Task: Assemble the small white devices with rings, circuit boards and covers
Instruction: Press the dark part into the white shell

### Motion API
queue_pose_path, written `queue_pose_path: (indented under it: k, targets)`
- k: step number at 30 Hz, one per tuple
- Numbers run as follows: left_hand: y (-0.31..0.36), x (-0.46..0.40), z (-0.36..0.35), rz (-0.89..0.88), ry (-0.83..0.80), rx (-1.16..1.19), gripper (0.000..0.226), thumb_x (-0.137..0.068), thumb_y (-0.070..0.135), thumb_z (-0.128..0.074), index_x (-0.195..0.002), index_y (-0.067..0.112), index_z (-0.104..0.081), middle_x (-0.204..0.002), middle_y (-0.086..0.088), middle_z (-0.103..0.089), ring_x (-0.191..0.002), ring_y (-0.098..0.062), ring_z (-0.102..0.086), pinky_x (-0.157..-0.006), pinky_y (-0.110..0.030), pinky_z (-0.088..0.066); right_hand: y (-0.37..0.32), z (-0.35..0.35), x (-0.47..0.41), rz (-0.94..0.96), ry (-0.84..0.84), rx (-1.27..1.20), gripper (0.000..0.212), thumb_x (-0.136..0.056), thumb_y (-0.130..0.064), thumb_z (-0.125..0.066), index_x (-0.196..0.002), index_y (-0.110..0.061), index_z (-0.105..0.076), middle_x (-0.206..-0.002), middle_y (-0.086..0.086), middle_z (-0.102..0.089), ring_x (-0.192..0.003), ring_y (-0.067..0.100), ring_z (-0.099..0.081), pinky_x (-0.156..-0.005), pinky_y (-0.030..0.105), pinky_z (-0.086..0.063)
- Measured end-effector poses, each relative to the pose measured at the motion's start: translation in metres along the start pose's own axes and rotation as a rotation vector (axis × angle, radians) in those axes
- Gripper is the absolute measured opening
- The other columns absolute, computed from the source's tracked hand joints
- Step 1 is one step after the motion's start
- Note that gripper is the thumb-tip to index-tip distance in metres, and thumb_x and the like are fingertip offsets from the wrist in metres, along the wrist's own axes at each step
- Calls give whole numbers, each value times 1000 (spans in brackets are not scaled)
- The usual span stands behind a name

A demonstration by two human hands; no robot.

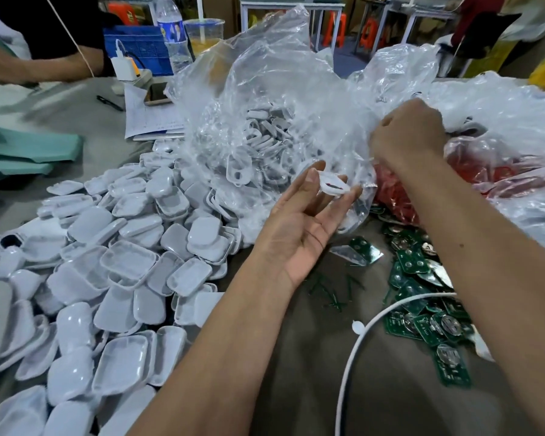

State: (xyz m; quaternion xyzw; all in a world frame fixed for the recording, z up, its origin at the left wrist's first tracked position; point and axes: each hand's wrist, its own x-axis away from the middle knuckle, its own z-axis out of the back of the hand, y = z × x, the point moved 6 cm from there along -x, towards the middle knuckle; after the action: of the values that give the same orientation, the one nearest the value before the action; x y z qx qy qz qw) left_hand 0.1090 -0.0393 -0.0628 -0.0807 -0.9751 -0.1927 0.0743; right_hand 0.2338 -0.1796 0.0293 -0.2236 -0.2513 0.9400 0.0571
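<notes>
While the right hand (405, 136) clutches the plastic bag (296, 99), left hand (299, 225) fingertips pinch a white shell (332, 185) lying crosswise

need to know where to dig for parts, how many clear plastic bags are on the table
3, as far as shows. One clear bag of white shells at centre; one bag of red parts under the right hand; one far right. Folds may hide more.

right hand (405, 133) fingertips hidden in plastic bag (296, 89), red parts (397, 190) indistinct
</notes>
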Motion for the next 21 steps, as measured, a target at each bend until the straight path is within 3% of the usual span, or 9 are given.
queue_pose_path:
  k: [2,5,10,13,16,18,21]
  targets:
    - [0,-1,1,3,5,6,36,-80,12,-71,-115,4,-72,-115,-29,-70,-94,-41,-74,-77,-36,-65,-1,-25,-28,11,-129,227,36,-87,-12,-69,-120,2,-64,-120,24,-66,-114,41,-64,-94,41,-53]
    - [3,-2,3,-13,6,-4,41,-87,14,-69,-126,3,-66,-110,-28,-71,-91,-39,-75,-84,-37,-62,-8,-62,-49,143,-350,430,40,-93,-16,-61,-128,5,-60,-136,28,-59,-128,43,-57,-106,41,-48]
    - [5,-3,6,-18,16,5,37,-101,15,-58,-136,1,-60,-121,-31,-67,-87,-38,-75,-88,-36,-60,-8,-80,-63,242,-413,529,36,-94,-15,-58,-121,8,-63,-133,30,-60,-125,46,-59,-103,42,-48]
    - [5,-2,6,-12,24,-4,35,-103,16,-56,-135,1,-60,-118,-30,-68,-86,-37,-75,-87,-36,-60,-8,-83,-60,264,-445,555,31,-95,-14,-58,-116,8,-64,-130,30,-62,-123,46,-60,-98,42,-50]
    - [4,-1,6,-5,25,-18,33,-104,16,-55,-133,2,-61,-115,-28,-69,-87,-37,-75,-83,-33,-61,-5,-83,-57,242,-515,541,16,-96,-12,-58,-96,2,-67,-98,19,-63,-109,43,-65,-83,41,-49]
    - [4,-1,7,-6,30,-27,31,-105,17,-54,-132,4,-62,-115,-28,-69,-88,-37,-75,-82,-32,-61,-1,-83,-60,225,-518,485,17,-93,-15,-65,-101,-1,-70,-83,12,-61,-92,38,-65,-77,39,-48]
    - [5,-2,8,-7,36,-43,28,-105,17,-53,-128,6,-65,-115,-27,-70,-87,-35,-75,-80,-30,-61,-2,-75,-59,246,-402,512,27,-92,-23,-62,-114,-7,-67,-119,19,-65,-109,40,-65,-86,40,-50]
